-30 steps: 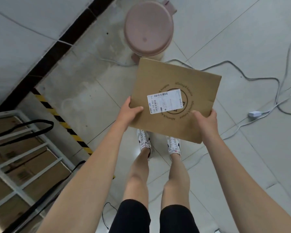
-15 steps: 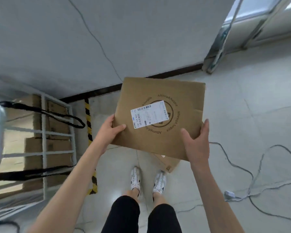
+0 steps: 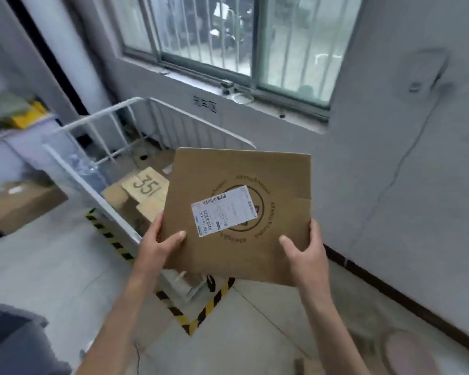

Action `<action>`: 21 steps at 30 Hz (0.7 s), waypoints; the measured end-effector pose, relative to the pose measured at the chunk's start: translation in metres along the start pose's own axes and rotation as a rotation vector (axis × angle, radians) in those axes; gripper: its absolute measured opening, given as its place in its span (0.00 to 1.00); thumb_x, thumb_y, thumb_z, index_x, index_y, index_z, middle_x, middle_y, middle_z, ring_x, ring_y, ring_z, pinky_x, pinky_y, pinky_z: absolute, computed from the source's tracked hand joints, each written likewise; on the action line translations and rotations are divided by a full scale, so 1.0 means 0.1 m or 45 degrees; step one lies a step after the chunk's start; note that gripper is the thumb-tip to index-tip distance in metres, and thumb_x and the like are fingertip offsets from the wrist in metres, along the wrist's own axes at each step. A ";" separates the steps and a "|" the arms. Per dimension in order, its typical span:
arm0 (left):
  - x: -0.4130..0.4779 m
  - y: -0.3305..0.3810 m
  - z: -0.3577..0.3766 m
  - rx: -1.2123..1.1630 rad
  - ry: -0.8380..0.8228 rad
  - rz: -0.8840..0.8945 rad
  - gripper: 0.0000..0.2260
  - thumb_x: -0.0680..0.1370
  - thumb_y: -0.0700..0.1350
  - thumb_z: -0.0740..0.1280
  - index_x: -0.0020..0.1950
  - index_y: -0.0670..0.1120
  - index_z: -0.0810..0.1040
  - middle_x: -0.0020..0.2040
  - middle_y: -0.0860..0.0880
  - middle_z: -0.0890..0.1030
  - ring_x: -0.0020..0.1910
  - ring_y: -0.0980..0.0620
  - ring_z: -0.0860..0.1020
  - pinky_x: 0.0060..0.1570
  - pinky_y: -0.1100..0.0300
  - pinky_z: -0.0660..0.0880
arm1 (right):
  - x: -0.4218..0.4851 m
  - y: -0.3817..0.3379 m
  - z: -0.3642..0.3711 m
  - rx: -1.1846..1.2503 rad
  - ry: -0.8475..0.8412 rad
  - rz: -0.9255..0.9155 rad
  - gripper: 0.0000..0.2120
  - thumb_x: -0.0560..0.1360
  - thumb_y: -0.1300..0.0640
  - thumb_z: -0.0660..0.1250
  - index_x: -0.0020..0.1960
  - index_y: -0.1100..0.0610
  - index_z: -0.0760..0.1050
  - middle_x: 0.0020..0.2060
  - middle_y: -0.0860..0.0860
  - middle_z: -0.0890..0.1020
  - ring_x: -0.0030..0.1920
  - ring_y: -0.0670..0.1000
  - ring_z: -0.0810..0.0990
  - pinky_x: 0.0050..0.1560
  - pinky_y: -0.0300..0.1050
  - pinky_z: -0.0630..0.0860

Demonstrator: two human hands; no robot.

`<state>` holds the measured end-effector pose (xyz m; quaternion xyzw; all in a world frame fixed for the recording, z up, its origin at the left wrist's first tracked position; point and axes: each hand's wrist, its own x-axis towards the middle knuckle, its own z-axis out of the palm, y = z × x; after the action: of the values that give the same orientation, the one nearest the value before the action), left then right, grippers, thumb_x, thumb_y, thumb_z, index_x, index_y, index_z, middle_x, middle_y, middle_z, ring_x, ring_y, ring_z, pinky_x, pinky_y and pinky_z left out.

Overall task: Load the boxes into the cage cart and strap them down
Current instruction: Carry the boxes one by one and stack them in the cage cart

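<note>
I hold a flat brown cardboard box with a white shipping label and a round printed logo, at chest height in the middle of the view. My left hand grips its lower left edge, thumb on top. My right hand grips its lower right corner. Behind and left of the box stands the white metal cage cart, its top open. Inside it lie several brown boxes, one marked 351. The held box hides the cart's right part.
Yellow-black hazard tape marks the floor around the cart. A wall with a barred window rises behind it. A pink round bin lid shows at the bottom right. A brown box and a grey object lie at the left.
My view has swung up and around from the floor to the cart and window. The box stays held in both hands and is now just in front of the cart.
</note>
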<state>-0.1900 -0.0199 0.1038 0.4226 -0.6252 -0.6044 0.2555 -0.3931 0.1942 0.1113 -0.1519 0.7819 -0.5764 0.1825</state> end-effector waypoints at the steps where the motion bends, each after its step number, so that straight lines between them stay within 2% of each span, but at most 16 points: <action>1: 0.00 0.05 -0.38 -0.033 0.081 0.029 0.32 0.69 0.54 0.75 0.72 0.65 0.70 0.64 0.59 0.80 0.61 0.57 0.79 0.56 0.56 0.78 | -0.04 -0.14 0.36 0.009 -0.075 -0.046 0.38 0.72 0.43 0.69 0.78 0.41 0.56 0.67 0.36 0.72 0.64 0.41 0.72 0.65 0.46 0.70; 4: 0.07 0.11 -1.46 -0.063 0.256 0.113 0.30 0.69 0.51 0.75 0.71 0.62 0.72 0.62 0.59 0.82 0.58 0.59 0.81 0.49 0.64 0.79 | -0.23 -0.47 1.35 0.070 -0.237 -0.099 0.37 0.73 0.44 0.70 0.76 0.37 0.55 0.61 0.31 0.72 0.61 0.39 0.74 0.63 0.47 0.72; 7: 0.19 0.17 -2.31 -0.051 0.360 0.159 0.28 0.69 0.49 0.74 0.69 0.61 0.75 0.59 0.60 0.83 0.55 0.61 0.82 0.47 0.67 0.79 | -0.43 -0.66 2.22 0.123 -0.322 -0.144 0.39 0.73 0.46 0.71 0.77 0.38 0.54 0.57 0.27 0.71 0.60 0.38 0.74 0.63 0.46 0.72; 8: 0.25 0.17 -2.54 -0.053 0.387 0.165 0.27 0.69 0.48 0.74 0.68 0.60 0.75 0.59 0.60 0.83 0.55 0.61 0.82 0.48 0.66 0.80 | -0.47 -0.70 2.47 0.124 -0.326 -0.159 0.39 0.74 0.47 0.71 0.78 0.38 0.54 0.55 0.26 0.70 0.58 0.36 0.74 0.62 0.43 0.72; 10: 0.38 0.17 -2.93 -0.051 0.418 0.173 0.27 0.70 0.47 0.74 0.69 0.60 0.75 0.59 0.59 0.83 0.55 0.60 0.81 0.53 0.61 0.79 | -0.53 -0.78 2.88 0.146 -0.350 -0.175 0.36 0.74 0.50 0.71 0.76 0.37 0.57 0.50 0.20 0.71 0.53 0.27 0.74 0.55 0.31 0.71; 12: 0.53 0.19 -3.20 -0.032 0.420 0.176 0.29 0.70 0.49 0.73 0.70 0.60 0.73 0.60 0.59 0.82 0.57 0.58 0.80 0.56 0.58 0.78 | -0.54 -0.87 3.19 0.144 -0.362 -0.175 0.30 0.75 0.53 0.71 0.68 0.30 0.61 0.48 0.17 0.72 0.51 0.22 0.72 0.45 0.23 0.71; 14: 0.73 0.20 -3.39 -0.015 0.424 0.167 0.29 0.69 0.50 0.72 0.71 0.60 0.73 0.61 0.59 0.82 0.59 0.57 0.80 0.58 0.55 0.77 | -0.48 -0.97 3.44 0.132 -0.358 -0.159 0.29 0.75 0.53 0.71 0.64 0.28 0.61 0.50 0.20 0.74 0.53 0.26 0.74 0.49 0.28 0.72; 17: 1.12 0.19 -3.59 -0.014 0.416 0.156 0.31 0.69 0.51 0.73 0.71 0.60 0.72 0.61 0.59 0.82 0.59 0.58 0.80 0.60 0.53 0.77 | -0.30 -1.08 3.75 0.103 -0.335 -0.132 0.31 0.74 0.51 0.70 0.72 0.37 0.60 0.56 0.28 0.75 0.57 0.34 0.75 0.59 0.44 0.74; 21: 1.80 0.16 -3.79 -0.046 0.380 0.136 0.29 0.69 0.50 0.73 0.70 0.59 0.74 0.61 0.58 0.82 0.59 0.57 0.80 0.60 0.52 0.78 | 0.14 -1.22 4.23 0.050 -0.271 -0.129 0.34 0.74 0.53 0.71 0.75 0.42 0.60 0.61 0.37 0.77 0.60 0.42 0.77 0.58 0.45 0.74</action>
<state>0.0286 -0.3764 0.1375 0.4691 -0.5908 -0.5316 0.3851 -0.2072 -0.2049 0.1123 -0.2478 0.7380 -0.5807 0.2381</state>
